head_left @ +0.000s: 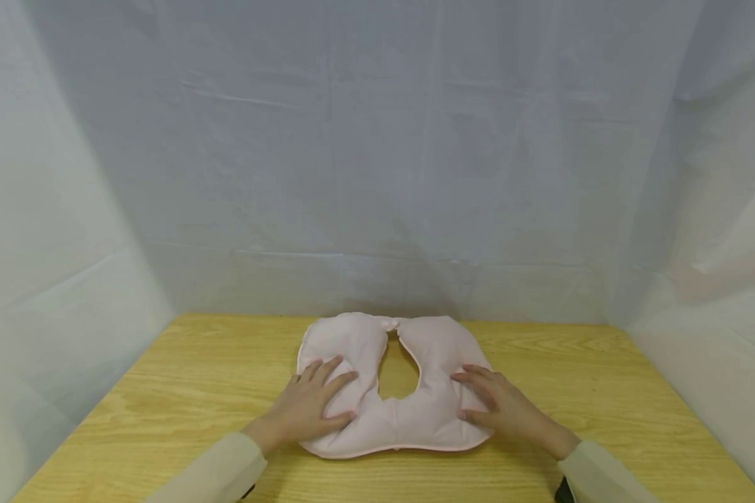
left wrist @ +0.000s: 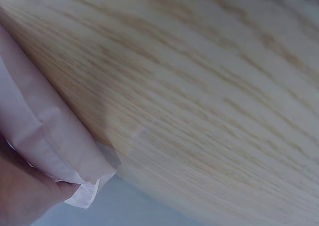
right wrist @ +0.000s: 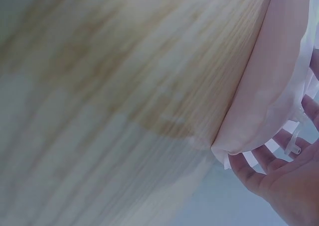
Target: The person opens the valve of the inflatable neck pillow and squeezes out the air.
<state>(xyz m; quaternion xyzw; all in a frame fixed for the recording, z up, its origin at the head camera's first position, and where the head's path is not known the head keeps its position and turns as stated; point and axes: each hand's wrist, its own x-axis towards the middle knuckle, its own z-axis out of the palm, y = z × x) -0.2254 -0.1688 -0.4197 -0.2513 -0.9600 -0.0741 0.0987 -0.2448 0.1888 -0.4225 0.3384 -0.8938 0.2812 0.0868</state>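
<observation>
A pale pink inflatable neck pillow (head_left: 393, 423) lies on the wooden table, its two arms pointing away from me and nearly meeting at the far end. My left hand (head_left: 302, 412) rests on the pillow's left side with its fingers spread. On the opposite side, my right hand (head_left: 509, 412) lies over the right edge, fingers extended across the pink surface. In the right wrist view, a small clear valve (right wrist: 295, 140) sticks out beside the fingers. Only part of the left hand (left wrist: 25, 191) shows in the left wrist view, against the pillow's side.
The light wood table (head_left: 214, 377) extends on both sides of the pillow. Behind it hangs a pale grey sheet (head_left: 377, 175), and white sheets drape along the left (head_left: 50, 244) and right (head_left: 723, 244).
</observation>
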